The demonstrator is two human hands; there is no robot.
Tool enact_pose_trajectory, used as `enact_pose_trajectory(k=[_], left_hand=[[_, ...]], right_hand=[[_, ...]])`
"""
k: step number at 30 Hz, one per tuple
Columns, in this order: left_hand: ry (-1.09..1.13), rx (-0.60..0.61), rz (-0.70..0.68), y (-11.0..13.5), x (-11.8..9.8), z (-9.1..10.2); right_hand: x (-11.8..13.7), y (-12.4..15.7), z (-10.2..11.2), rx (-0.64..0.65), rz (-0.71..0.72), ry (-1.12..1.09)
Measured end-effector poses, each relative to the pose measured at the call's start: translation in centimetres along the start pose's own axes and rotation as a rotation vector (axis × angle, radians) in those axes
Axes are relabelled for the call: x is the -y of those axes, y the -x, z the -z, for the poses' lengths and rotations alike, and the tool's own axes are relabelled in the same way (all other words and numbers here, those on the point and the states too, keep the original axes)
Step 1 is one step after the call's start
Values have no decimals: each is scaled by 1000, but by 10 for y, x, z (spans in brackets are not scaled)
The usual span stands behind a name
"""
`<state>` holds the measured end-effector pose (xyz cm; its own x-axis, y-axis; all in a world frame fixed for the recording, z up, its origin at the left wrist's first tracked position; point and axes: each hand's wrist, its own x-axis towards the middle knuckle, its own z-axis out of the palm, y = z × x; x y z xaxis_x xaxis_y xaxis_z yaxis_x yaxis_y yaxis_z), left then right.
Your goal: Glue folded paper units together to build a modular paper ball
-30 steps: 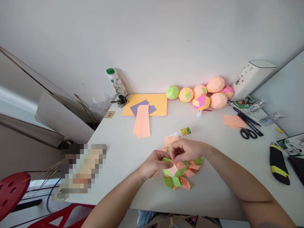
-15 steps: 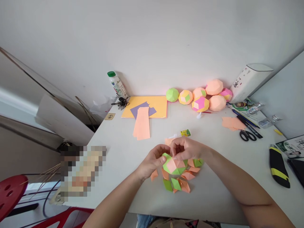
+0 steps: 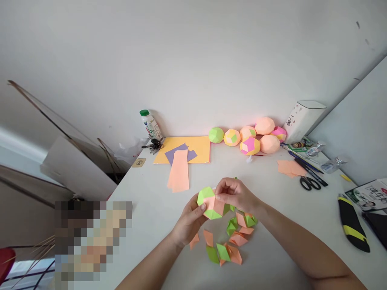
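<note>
A partly built folded-paper ball (image 3: pixel 211 205), green and peach, is held above the desk in front of me. My left hand (image 3: pixel 193 213) grips its left side, thumb on the near face and fingers behind. At its upper right edge, my right hand (image 3: pixel 234 194) pinches a peach paper flap between thumb and forefinger. Loose folded paper pieces, such as a green one (image 3: pixel 223 252) and a peach one (image 3: pixel 238 239), lie scattered on the desk below the hands.
Finished paper balls (image 3: pixel 264 125) line the wall. Peach strips (image 3: pixel 180 171) lie over a yellow sheet (image 3: pixel 199 145) near a bottle (image 3: pixel 152 127) and keys (image 3: pixel 155 145). At right are scissors (image 3: pixel 310 183), a white container (image 3: pixel 305 121) and a black-and-yellow case (image 3: pixel 353 223).
The paper ball has been lifted and turned slightly left, uncovering more loose pieces beneath. My right hand still pinches at its upper right edge. The camera view has tilted upward.
</note>
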<state>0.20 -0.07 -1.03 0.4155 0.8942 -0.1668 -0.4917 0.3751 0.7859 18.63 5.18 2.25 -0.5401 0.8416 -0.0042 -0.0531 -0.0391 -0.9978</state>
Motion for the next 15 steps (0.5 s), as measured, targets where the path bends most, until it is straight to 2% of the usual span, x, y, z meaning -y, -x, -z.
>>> enact_pose_trajectory(k=[9,15], left_hand=[[-5,-45,7,0,-3,6],[-1,-77,-3,-2,-4,5]], right_hand=[[2,-2,0,75,-101,-85],[2,-1,-1,13,-134,-63]])
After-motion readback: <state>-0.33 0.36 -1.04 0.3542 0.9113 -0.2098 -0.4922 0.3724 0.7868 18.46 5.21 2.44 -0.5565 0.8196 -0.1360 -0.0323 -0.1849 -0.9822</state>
